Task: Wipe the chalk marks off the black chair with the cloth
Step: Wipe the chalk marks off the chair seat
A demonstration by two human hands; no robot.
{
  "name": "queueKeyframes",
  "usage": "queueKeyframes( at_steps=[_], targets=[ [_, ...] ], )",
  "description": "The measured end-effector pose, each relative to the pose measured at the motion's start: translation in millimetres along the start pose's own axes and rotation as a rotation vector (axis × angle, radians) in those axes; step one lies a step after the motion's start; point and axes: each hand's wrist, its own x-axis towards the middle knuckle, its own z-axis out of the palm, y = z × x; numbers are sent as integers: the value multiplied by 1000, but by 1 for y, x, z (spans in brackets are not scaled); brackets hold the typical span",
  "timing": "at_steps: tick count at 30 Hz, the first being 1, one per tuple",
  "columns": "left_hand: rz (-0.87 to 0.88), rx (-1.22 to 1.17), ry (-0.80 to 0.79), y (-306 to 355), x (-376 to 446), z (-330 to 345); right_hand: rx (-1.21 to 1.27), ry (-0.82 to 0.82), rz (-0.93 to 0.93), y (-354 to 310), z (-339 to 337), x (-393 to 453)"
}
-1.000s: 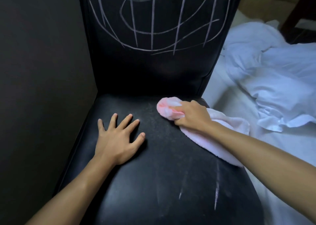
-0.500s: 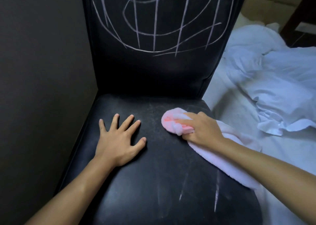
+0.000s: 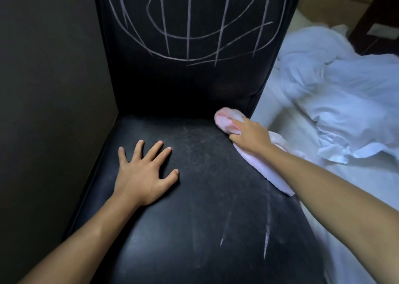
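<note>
The black chair (image 3: 205,197) fills the middle of the head view. White chalk marks (image 3: 190,24) of curves and crossing lines cover its backrest. A few short chalk streaks (image 3: 266,238) lie on the front right of the seat, and the seat's middle looks dusty. My right hand (image 3: 250,137) grips a bunched pink-white cloth (image 3: 226,120) at the seat's back right corner, next to the backrest. The cloth's tail (image 3: 274,177) trails under my forearm. My left hand (image 3: 144,175) rests flat on the seat's left side, fingers spread.
A dark wall (image 3: 47,110) stands close along the chair's left side. To the right lies a bed with crumpled white sheets (image 3: 345,110). Dark furniture (image 3: 380,13) stands at the top right corner.
My right hand has slid the cloth from the seat's middle rear toward the back right corner. My left hand has stayed flat in place.
</note>
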Motion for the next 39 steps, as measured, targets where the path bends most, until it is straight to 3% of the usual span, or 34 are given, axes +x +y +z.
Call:
queueKeyframes(
  at_steps=[5,10,15,17,23,28,35,39],
  targets=[
    [4,8,-12,-1,4,-1,106,-1,-130,-6,-9,-94],
    [8,15,-11,-3,5,-1,236,104,-457,-33,-25,-210],
    [16,-4,0,-2,5,-2,236,172,-616,-38,-23,-248],
    [19,2,1,-2,5,-1,243,163,-576,-36,-22,-226],
    [-9,16,13,4,4,0,19,144,-200,-17,-2,-77],
    [-34,24,37,8,1,3,-32,120,-109,-23,6,-3],
    [-60,15,46,10,-2,3,42,86,-97,-52,-5,-54],
    [-58,9,33,9,0,0,137,78,-217,-85,-14,-121]
  ],
)
